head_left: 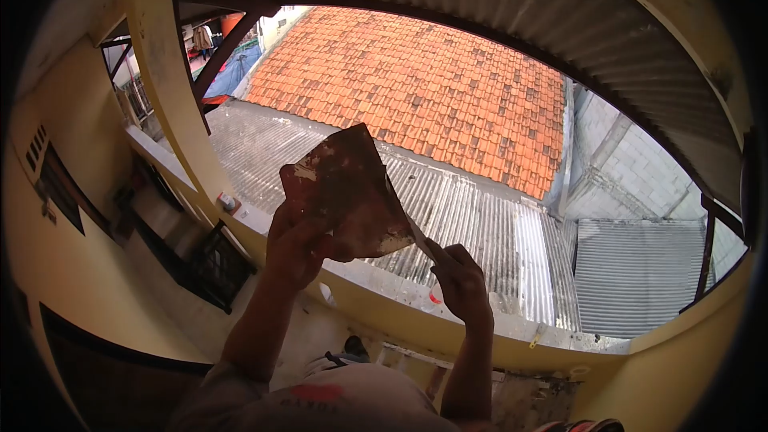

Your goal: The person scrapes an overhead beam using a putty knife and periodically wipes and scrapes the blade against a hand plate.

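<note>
While held aloft before the body, on the near side of a ledge [564, 338]: one dark panel [340, 192], tilted, irregular, with one corner rounded; clamped at the lower left edge by the left hand [296, 248], fingers folded on the rim, presumably to steady the weight and leave most of the face accessible; at the opposite lower corner, right hand [462, 284], closed on a slim implement [426, 246], exact kind not distinguishable in shadow; seems to meet the panel's edge at a slant, likely for control along the margin; raised clear of the ledge, perhaps for better light. Materials: on the panel, reddish-brown skin, blotched and matt, with pale flaked patches near the left and lower edges, straight-cut on the right; beyond, roof of orange clay tiles [424, 88], overlapping, weather-darkened in spots; lower down, corrugated sheets [472, 220], ribbed, grey, streaked with grime; on the ledge, small container [228, 202], upright or tilted not certain; alongside, walls [104, 272] of smooth yellow paint.
</note>
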Available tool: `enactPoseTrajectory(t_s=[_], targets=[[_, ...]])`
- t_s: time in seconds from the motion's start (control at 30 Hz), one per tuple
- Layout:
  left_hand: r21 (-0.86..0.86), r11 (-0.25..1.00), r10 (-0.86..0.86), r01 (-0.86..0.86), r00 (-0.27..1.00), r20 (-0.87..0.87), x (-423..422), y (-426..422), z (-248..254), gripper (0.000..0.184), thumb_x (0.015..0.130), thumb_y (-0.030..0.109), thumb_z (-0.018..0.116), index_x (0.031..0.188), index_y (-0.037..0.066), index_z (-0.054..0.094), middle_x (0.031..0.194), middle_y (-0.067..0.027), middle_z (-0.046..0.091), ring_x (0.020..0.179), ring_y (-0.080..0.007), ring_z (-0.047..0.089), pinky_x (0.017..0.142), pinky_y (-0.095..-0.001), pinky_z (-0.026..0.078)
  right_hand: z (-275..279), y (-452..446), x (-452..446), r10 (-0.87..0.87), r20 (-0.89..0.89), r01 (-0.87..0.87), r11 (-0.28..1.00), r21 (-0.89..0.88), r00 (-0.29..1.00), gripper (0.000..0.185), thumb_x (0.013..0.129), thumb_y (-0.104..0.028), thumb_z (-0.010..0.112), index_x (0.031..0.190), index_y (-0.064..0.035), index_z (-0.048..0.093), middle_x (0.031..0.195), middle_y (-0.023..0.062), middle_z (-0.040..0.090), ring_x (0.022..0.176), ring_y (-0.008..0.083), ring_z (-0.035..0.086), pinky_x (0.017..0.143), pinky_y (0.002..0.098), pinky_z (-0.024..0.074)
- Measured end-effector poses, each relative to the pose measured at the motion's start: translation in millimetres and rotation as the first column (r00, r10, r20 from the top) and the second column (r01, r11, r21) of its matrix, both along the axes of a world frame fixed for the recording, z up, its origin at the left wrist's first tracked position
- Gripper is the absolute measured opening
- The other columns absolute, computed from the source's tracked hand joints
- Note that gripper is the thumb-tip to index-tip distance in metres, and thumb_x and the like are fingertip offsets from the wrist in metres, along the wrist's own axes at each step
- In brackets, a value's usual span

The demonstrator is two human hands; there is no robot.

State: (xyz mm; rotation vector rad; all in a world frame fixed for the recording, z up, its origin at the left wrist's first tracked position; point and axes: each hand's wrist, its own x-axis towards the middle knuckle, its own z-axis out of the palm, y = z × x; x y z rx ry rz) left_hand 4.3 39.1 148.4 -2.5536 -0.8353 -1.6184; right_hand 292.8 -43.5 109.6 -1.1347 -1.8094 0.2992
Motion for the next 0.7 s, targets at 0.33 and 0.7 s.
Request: enactPoseTrajectory(t_s=[0.33,0.7], targets=[[-0.495,0.567,-0.084,0.658,0.644,0.760,-7.4,-0.3,-22.4,0.047,0.085,0.006,0.072,0.128,-0.001,0.054,0.107,-0.0051,0.065,0.091,-0.0100,0.064,0.070,-0.0241,0.054,31.9,-28.8,16.3,0.053,-0.656,-0.482,0.722,-0.496,0.753,0.023,0.106,-0.015,0.046,0.094,0.0004,0.059,0.063,0.0038,0.058,0.049,0.0088,0.054,0.044,0.0249,0.0414],[-0.393,0.896,-0.290,0.207,0.943,-0.162,-2.0,-19.5,-27.2,0.052,0.083,0.000,0.065,0.133,0.013,0.063,0.093,-0.0134,0.072,0.078,-0.0304,0.071,0.069,-0.0355,0.056,50.1,-29.6,-6.4,-0.031,-0.424,-0.250,0.768,-0.589,0.905,0.027,0.106,-0.019,0.045,0.089,0.0003,0.054,0.060,0.0049,0.055,0.046,0.0112,0.053,0.045,0.0290,0.0422]])
